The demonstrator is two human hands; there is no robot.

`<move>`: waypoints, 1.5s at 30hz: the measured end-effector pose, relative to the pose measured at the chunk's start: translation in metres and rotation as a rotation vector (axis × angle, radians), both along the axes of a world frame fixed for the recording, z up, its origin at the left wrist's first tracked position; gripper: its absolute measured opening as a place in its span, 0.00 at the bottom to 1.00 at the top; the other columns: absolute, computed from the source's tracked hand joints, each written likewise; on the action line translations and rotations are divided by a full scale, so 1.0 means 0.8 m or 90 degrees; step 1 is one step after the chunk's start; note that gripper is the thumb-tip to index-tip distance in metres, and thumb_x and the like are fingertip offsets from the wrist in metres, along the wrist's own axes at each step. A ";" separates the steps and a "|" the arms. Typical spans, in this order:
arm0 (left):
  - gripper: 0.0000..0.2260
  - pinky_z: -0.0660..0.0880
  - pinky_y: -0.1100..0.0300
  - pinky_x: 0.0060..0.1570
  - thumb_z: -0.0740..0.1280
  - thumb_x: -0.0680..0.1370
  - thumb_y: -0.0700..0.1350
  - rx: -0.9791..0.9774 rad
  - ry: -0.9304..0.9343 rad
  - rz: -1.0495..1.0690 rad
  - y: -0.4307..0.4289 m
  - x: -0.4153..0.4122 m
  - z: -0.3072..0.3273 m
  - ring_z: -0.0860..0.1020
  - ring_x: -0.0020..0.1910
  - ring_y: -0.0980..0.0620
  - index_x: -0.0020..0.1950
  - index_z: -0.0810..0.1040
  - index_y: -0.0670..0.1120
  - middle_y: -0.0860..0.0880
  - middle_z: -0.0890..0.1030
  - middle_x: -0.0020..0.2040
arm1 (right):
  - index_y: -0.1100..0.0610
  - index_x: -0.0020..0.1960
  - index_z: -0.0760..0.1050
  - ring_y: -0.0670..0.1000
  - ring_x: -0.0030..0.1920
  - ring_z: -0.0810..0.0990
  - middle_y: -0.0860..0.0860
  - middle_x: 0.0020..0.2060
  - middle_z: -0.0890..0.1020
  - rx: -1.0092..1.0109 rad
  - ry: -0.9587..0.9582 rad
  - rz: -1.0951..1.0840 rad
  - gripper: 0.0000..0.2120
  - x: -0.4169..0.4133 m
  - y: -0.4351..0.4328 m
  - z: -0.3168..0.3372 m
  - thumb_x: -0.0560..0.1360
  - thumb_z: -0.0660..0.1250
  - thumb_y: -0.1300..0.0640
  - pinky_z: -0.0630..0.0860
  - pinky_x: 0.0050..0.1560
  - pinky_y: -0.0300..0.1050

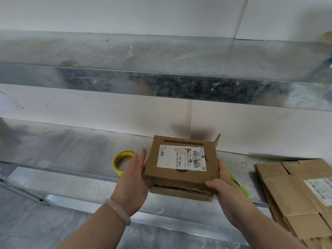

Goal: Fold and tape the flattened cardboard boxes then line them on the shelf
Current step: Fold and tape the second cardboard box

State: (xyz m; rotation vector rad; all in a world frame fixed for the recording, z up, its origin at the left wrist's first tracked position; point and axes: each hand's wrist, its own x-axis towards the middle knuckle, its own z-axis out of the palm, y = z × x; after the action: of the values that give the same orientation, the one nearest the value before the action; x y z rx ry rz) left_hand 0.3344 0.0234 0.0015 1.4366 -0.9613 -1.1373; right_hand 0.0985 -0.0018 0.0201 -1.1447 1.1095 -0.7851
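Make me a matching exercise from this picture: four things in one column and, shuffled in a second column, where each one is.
Things
1. folded box
2. yellow tape roll
3. flattened boxes
4. bracelet

Places
A. on the left wrist
B. piled at the right of the shelf
C. held between the left hand and the right hand
D. on the shelf, just left of the left hand

Pairs: 1-C, 2-D, 3-B, 4-A
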 end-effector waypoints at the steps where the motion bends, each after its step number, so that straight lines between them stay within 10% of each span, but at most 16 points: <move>1: 0.19 0.61 0.53 0.71 0.59 0.80 0.40 0.029 0.201 0.043 0.001 -0.011 0.023 0.69 0.68 0.52 0.72 0.69 0.46 0.48 0.73 0.68 | 0.38 0.66 0.66 0.46 0.59 0.79 0.44 0.57 0.82 -0.003 -0.010 -0.002 0.35 0.001 0.000 0.000 0.62 0.64 0.60 0.71 0.60 0.44; 8: 0.22 0.72 0.46 0.61 0.58 0.81 0.35 0.131 0.476 0.149 -0.004 0.003 -0.010 0.79 0.59 0.41 0.74 0.65 0.49 0.42 0.80 0.61 | 0.32 0.67 0.58 0.32 0.67 0.65 0.32 0.73 0.58 -0.212 0.214 -0.012 0.39 -0.010 0.008 0.000 0.70 0.76 0.57 0.68 0.60 0.29; 15: 0.15 0.75 0.47 0.53 0.59 0.82 0.40 0.178 0.518 0.185 -0.001 -0.001 -0.031 0.76 0.59 0.41 0.68 0.73 0.47 0.43 0.76 0.63 | 0.29 0.68 0.59 0.42 0.74 0.61 0.31 0.70 0.64 -0.389 0.370 -0.018 0.32 0.003 0.010 0.013 0.73 0.71 0.49 0.63 0.74 0.53; 25: 0.13 0.73 0.64 0.54 0.62 0.81 0.42 0.155 0.044 0.013 0.001 -0.006 -0.036 0.79 0.53 0.59 0.61 0.80 0.53 0.56 0.83 0.54 | 0.55 0.69 0.72 0.54 0.74 0.65 0.53 0.70 0.72 -0.876 0.465 0.087 0.20 0.018 0.005 0.007 0.78 0.64 0.52 0.60 0.75 0.45; 31: 0.14 0.69 0.76 0.45 0.60 0.81 0.43 0.129 -0.062 -0.064 -0.019 0.005 -0.042 0.76 0.56 0.65 0.65 0.77 0.53 0.58 0.80 0.58 | 0.51 0.73 0.68 0.48 0.77 0.58 0.48 0.73 0.69 -0.741 0.609 0.145 0.23 0.029 -0.039 -0.011 0.80 0.57 0.46 0.66 0.72 0.50; 39: 0.23 0.66 0.54 0.66 0.68 0.74 0.40 0.100 -0.622 0.022 -0.021 0.110 -0.090 0.69 0.67 0.46 0.70 0.72 0.46 0.49 0.74 0.66 | 0.46 0.75 0.60 0.47 0.76 0.59 0.45 0.73 0.67 -0.685 0.721 0.189 0.29 0.025 -0.038 0.004 0.77 0.57 0.40 0.54 0.75 0.51; 45: 0.06 0.69 0.41 0.61 0.75 0.66 0.48 0.064 -0.857 -0.041 -0.035 0.128 -0.100 0.78 0.51 0.43 0.42 0.82 0.55 0.55 0.83 0.42 | 0.49 0.75 0.62 0.48 0.77 0.59 0.46 0.75 0.65 -0.669 0.643 0.119 0.31 0.038 -0.023 0.012 0.76 0.58 0.37 0.54 0.76 0.51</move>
State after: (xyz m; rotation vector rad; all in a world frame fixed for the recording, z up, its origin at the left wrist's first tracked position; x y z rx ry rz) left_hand 0.4366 -0.0049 -0.0784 2.2717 -1.8400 -0.0908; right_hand 0.1291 -0.0202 0.0294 -2.6839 1.3623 -0.6219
